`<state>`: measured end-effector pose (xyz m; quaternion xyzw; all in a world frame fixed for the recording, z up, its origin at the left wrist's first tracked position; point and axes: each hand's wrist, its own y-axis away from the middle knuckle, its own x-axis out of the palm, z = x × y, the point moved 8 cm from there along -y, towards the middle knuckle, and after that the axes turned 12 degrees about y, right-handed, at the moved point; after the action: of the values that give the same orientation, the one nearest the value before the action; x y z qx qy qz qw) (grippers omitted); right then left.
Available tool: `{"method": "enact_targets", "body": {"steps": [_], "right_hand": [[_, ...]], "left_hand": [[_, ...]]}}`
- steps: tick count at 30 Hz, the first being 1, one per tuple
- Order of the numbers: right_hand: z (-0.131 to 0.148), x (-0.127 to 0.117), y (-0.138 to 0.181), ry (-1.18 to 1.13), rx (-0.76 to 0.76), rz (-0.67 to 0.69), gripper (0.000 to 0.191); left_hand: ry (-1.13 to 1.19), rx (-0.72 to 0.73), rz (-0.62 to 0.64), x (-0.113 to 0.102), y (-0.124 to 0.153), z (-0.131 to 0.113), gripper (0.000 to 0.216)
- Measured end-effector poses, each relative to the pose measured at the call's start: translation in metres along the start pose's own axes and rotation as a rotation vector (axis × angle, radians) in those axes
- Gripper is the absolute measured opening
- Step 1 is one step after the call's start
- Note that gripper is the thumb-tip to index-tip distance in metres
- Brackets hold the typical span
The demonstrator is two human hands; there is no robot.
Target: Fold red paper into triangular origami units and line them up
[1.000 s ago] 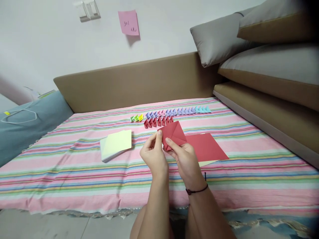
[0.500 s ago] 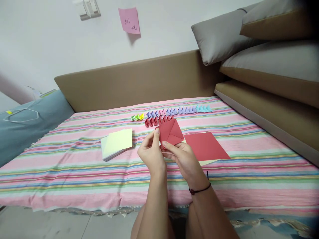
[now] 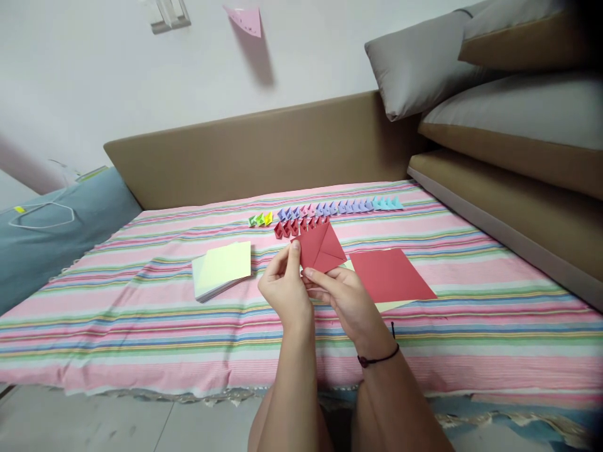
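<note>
Between my two hands a red square of folded paper (image 3: 323,247) is held up, with creases and flaps showing on its face. My left hand (image 3: 286,279) pinches its left corner between thumb and fingers. At the lower edge my right hand (image 3: 342,295) grips it, the thumb in front and the fingers partly behind. Beyond the paper stand small folded red paper pieces (image 3: 287,228) in a row, partly hidden by it. To the right of my right hand lie flat red sheets (image 3: 393,275) with pale yellow paper under them.
A stack of pale yellow and white paper (image 3: 223,270) lies left of my hands on the striped cloth (image 3: 155,326). Further back runs a row of purple, pink and blue folded pieces (image 3: 351,207), with green and yellow ones (image 3: 260,219) at its left. Grey cushions (image 3: 424,63) are piled at right.
The view has tilted slightly, and the pink note on the wall has lifted and curled upward. My hands keep their hold on the red paper, which has barely shifted.
</note>
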<state>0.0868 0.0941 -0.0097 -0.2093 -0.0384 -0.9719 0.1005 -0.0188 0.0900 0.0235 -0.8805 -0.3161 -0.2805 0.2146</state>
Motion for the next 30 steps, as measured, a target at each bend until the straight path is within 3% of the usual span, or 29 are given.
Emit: {"method": "enact_targets", "body": {"steps": [9, 22, 30], "right_hand": [[0.003, 0.001, 0.002, 0.012, 0.001, -0.021, 0.018], [0.009, 0.011, 0.007, 0.032, 0.01, 0.126, 0.014], [0.002, 0.006, 0.004, 0.035, 0.034, 0.069, 0.019]], "left_hand": [[-0.007, 0.012, -0.006, -0.001, 0.0, 0.0, 0.02], [-0.007, 0.0, -0.011, -0.005, -0.005, 0.002, 0.024], [-0.007, -0.003, -0.006, -0.001, 0.0, 0.003, 0.023]]}}
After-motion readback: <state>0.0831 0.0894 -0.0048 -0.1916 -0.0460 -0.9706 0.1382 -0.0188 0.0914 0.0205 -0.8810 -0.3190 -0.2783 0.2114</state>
